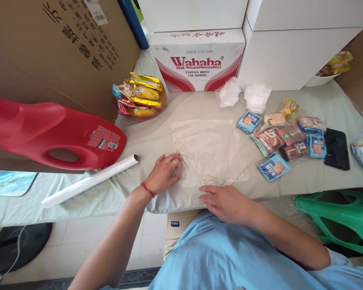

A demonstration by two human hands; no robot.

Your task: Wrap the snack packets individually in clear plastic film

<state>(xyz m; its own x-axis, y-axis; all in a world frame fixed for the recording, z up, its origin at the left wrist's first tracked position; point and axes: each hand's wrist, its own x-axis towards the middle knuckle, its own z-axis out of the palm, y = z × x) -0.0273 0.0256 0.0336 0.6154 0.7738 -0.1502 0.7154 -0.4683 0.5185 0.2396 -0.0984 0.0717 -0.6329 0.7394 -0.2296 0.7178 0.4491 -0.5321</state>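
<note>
A thin, clear plastic sheet (211, 149) lies spread on the cloth-covered table, wrinkled and a little bunched along its near edge. My left hand (165, 173), with a red cord bracelet at the wrist, rests at the sheet's left edge. Its fingers are bent, and the thumb is apart from them. By the near edge is my right hand (225, 201), its index finger stretched toward the bunched part and nothing visible in its grasp. To the right lie several packaged snacks, among them blue packets (274, 166) and a brown packet (268, 139).
A white roll (93, 181) lies left, beside a red jug (63, 135). Behind stand a bowl of yellow-wrapped snacks (142, 96), a Wahaha carton (199, 60) and white bundles (257, 98). A black phone-like slab (336, 149) lies right; a green stool (335, 217) stands below.
</note>
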